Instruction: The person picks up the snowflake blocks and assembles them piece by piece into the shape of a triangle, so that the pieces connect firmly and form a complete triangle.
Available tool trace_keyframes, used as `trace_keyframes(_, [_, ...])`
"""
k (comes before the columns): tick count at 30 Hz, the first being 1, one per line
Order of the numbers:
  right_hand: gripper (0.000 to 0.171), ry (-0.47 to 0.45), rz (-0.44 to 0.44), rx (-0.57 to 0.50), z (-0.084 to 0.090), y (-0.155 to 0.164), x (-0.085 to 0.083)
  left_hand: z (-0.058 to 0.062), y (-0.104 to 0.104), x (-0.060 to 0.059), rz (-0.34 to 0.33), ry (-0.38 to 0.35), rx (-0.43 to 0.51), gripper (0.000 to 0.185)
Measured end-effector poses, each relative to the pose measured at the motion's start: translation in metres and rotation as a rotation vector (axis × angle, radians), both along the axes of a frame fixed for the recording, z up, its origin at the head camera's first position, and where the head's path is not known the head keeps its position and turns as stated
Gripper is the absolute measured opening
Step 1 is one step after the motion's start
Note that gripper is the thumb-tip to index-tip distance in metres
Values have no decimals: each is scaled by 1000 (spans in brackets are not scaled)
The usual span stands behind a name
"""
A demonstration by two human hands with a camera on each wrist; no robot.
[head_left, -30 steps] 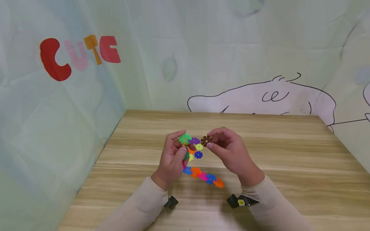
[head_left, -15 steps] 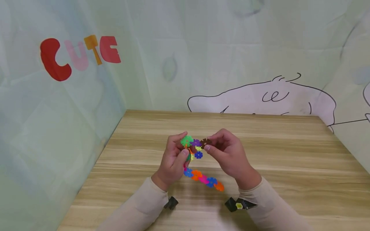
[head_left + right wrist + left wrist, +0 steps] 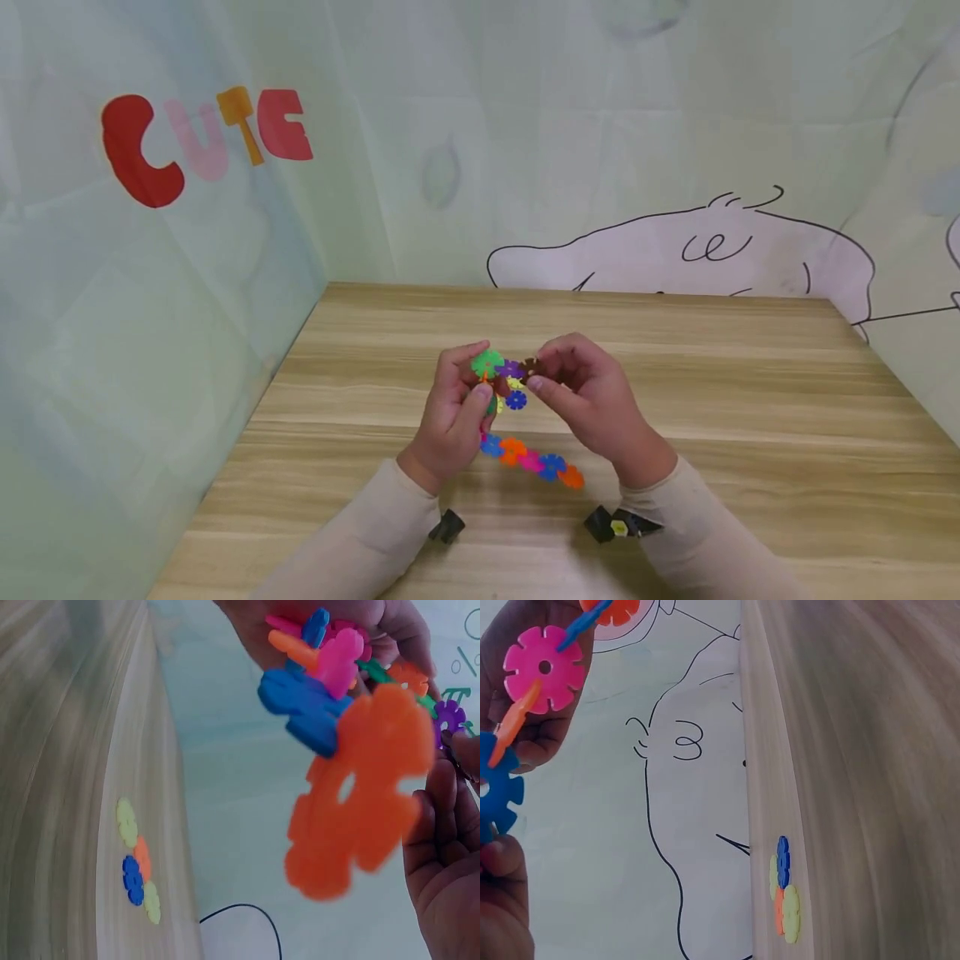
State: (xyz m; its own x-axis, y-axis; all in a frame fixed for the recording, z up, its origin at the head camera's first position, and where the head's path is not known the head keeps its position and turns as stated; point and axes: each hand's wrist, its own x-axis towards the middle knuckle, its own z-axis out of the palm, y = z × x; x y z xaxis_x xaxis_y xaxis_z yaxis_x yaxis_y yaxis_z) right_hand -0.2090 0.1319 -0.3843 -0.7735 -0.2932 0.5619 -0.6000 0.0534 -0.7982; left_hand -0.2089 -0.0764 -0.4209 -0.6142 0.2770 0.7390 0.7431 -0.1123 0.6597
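A: What's nearest the person?

B: The 2 pale sleeves [image 3: 352,533], with a black device [image 3: 600,524] at each wrist. Beyond those, between the forearms, hangs the orange end disc [image 3: 573,476] of a chain [image 3: 532,461] of slotted discs. From there it runs through blue, pink, orange and blue again, up to the left hand [image 3: 450,417].

A: How are the left fingers set?

B: Curled nearly closed, with the thumb against them, holding the chain partway along, above the worktop [image 3: 750,400]. A light green disc [image 3: 487,363] and a purple disc [image 3: 511,368] stick out at the top, toward the other hand.

A: And the right hand [image 3: 603,408]?

B: Thumb and forefinger are almost together, pinching 1 brown disc [image 3: 530,369]. Its edge meets the purple disc; I can't tell whether the slots are fitted.

A: Anything past the hands?

B: A close cluster of 4 discs [image 3: 783,862] lying flat on the worktop: 2 pale yellow, 1 orange, 1 dark blue.

A: And at the very back?

B: A white cartoon figure [image 3: 637,267] outlined in black on the back wall [image 3: 600,125], and, on the left wall [image 3: 135,333], colored letters [image 3: 142,158] spelling CUTE.
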Motion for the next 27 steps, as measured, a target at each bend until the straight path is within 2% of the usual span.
trace_keyframes(3, [25, -56, 0, 12, -4, 6, -7, 0, 0, 0, 45, -16, 0, 44])
trace_keyframes(6, [23, -174, -42, 80, -11, 11, -18, 1, -1, 1, 100, -37, 6, 43])
trace_keyframes(8, [23, -266, -79, 199, -19, 13, -25, 2, -1, 1, 134, -48, 13, 43])
trace_keyframes(11, [27, -361, -102, 452, -32, 12, -34, 2, -2, 1, 159, -46, 27, 42])
trace_keyframes(13, [31, -393, -77, 600, -40, 11, -37, 2, -2, 0, 160, -38, 34, 42])
trace_keyframes(17, [41, -440, 7, 785, -47, 10, -39, 1, -2, -1, 124, -28, 55, 41])
trace_keyframes(21, [51, -465, 61, 877, -46, 10, -38, 1, -2, 0, 98, -45, 70, 40])
trace_keyframes(24, [50, -460, 45, 923, -44, 10, -37, 2, -2, 1, 99, -73, 78, 40])
trace_keyframes(27, [40, -458, -6, 927, -44, 11, -36, 2, -2, 2, 111, -84, 92, 41])
